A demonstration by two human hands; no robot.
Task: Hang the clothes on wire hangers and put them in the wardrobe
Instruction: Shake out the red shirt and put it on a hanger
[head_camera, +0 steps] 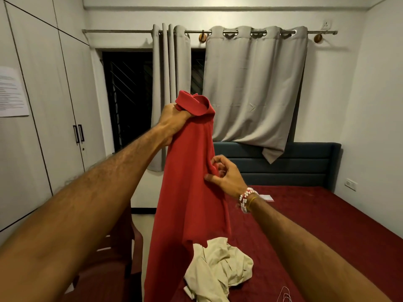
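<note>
A red collared shirt (187, 192) hangs in front of me, held up by its collar. My left hand (172, 120) grips the bunched collar at the top. Lower down, my right hand (222, 173) pinches a fold of the red cloth at the shirt's right edge. A crumpled beige garment (220, 269) lies on the bed below the shirt. Thin white wire hangers (284, 295) peek in at the bottom edge, next to my right forearm. The white wardrobe (43, 105) stands along the left wall with its doors closed.
A bed with a dark red cover (316, 225) and blue headboard (283, 164) fills the right side. A dark red plastic chair (117, 247) stands between bed and wardrobe. Grey curtains (253, 88) hang over a dark window behind.
</note>
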